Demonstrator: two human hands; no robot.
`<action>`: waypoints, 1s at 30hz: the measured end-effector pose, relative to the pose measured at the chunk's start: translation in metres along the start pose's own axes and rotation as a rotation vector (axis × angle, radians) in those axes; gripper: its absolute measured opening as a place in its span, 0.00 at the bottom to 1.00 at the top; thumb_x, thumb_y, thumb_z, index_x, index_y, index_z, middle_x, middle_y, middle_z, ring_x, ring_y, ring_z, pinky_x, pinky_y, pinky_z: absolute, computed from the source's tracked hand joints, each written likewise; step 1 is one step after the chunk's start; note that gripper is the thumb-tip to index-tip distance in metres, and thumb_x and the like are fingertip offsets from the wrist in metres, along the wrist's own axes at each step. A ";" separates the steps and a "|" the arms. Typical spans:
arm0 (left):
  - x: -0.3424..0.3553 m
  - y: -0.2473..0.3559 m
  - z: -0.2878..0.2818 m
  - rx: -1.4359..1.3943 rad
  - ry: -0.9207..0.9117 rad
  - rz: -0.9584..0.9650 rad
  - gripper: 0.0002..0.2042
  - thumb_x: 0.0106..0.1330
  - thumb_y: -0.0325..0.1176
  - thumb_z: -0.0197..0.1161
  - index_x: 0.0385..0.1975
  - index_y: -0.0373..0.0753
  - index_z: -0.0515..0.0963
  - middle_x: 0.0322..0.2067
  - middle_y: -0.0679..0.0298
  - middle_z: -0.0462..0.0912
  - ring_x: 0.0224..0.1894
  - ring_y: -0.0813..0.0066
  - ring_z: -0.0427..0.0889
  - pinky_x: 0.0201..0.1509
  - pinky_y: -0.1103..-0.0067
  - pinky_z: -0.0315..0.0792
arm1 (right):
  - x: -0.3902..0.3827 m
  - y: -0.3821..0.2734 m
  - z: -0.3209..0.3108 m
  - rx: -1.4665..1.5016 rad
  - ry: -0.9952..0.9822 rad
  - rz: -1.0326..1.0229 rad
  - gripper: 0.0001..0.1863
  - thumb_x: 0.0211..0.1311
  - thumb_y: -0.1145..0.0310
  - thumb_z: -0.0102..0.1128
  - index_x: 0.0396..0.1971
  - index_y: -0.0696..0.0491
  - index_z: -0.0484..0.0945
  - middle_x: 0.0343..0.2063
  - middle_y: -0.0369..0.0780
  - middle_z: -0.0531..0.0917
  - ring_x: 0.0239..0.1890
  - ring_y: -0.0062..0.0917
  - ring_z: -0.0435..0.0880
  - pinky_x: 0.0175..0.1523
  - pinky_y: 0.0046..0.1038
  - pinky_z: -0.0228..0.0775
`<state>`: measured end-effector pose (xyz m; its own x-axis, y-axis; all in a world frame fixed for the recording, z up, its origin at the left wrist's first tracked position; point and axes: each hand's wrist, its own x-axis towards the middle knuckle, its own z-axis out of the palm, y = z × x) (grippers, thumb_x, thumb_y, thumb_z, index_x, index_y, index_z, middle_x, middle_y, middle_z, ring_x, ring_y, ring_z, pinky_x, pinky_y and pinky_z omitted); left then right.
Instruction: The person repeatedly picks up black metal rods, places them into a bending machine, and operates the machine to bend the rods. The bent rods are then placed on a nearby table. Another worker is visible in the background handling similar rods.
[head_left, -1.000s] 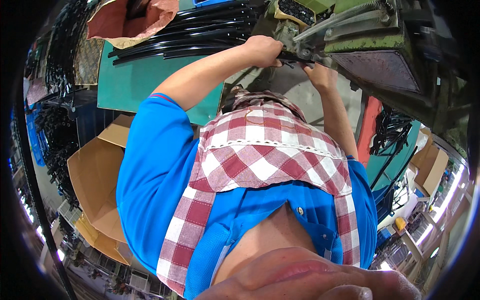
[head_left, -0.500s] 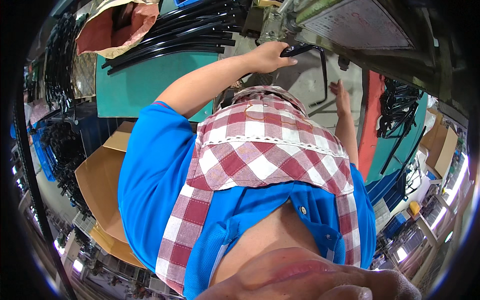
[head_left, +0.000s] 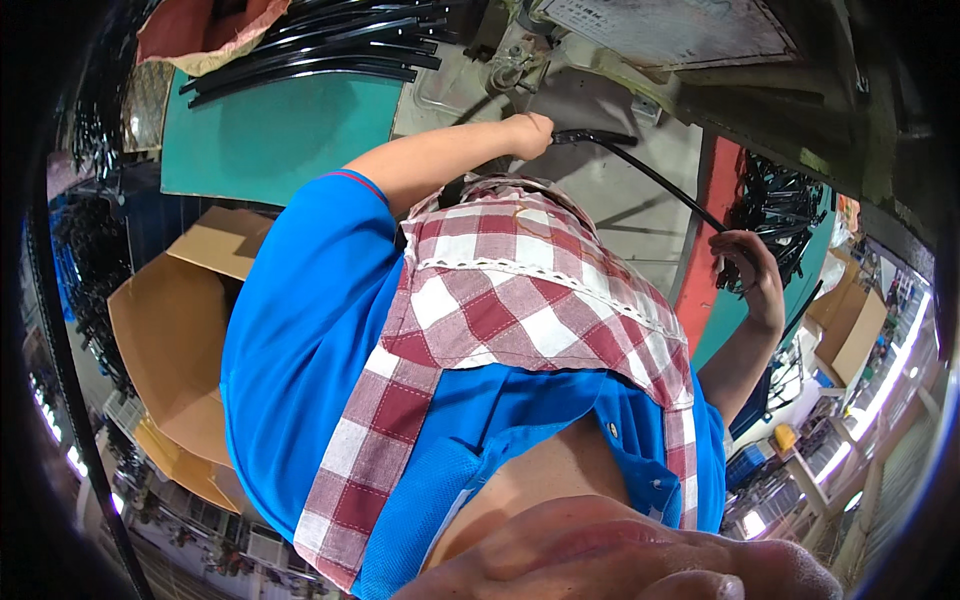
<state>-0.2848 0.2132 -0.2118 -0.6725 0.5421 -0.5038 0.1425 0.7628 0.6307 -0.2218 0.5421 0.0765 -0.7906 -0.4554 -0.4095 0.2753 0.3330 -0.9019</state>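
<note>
Gripping a bent black metal tube assembly (head_left: pixel 592 136) in the closed left hand (head_left: pixel 530 136), held in front of the checked apron (head_left: pixel 515 305), its thin bar (head_left: pixel 660 182) slanting to the right hand (head_left: pixel 752 268), fingers curled there, grasp or mere touch impossible to tell, black metal parts (head_left: pixel 785 205) heaped just beside it.

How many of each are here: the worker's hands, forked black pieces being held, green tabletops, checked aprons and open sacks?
Hands: 2 (left hand, right hand)
Held forked black piece, counted as one: 1
Green tabletops: 2
Checked apron: 1
Open sack: 1
Total: 7
</note>
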 end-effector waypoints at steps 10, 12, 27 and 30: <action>-0.036 -0.023 -0.062 0.136 0.035 0.199 0.16 0.62 0.42 0.60 0.41 0.36 0.79 0.39 0.50 0.82 0.45 0.51 0.80 0.50 0.63 0.72 | 0.048 -0.019 -0.005 -0.902 0.307 -0.162 0.07 0.55 0.83 0.54 0.34 0.60 0.77 0.43 0.42 0.79 0.45 0.28 0.77 0.48 0.25 0.70; -0.041 -0.040 -0.099 0.152 -0.025 0.164 0.13 0.61 0.40 0.60 0.35 0.35 0.81 0.36 0.49 0.82 0.43 0.49 0.80 0.47 0.62 0.72 | 0.060 -0.007 0.008 -0.778 0.204 -0.043 0.11 0.49 0.84 0.58 0.35 0.59 0.77 0.40 0.41 0.80 0.43 0.30 0.79 0.47 0.26 0.70; 0.037 -0.045 -0.192 0.369 0.771 0.049 0.09 0.48 0.35 0.68 0.29 0.42 0.83 0.35 0.60 0.84 0.42 0.62 0.81 0.47 0.69 0.72 | 0.088 0.104 0.124 -0.874 0.200 0.211 0.15 0.51 0.68 0.67 0.38 0.58 0.80 0.32 0.49 0.83 0.39 0.42 0.82 0.43 0.37 0.73; 0.060 -0.052 -0.189 0.348 0.716 0.010 0.07 0.53 0.35 0.64 0.30 0.43 0.84 0.36 0.59 0.84 0.42 0.63 0.82 0.46 0.69 0.72 | 0.076 0.113 0.128 -0.819 0.254 0.230 0.15 0.52 0.67 0.67 0.38 0.59 0.79 0.33 0.49 0.84 0.39 0.42 0.83 0.43 0.37 0.73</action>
<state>-0.4700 0.1395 -0.1638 -0.9564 0.2817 0.0774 0.2906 0.8894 0.3530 -0.1806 0.4396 -0.0737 -0.8881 -0.1400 -0.4378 0.0411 0.9245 -0.3790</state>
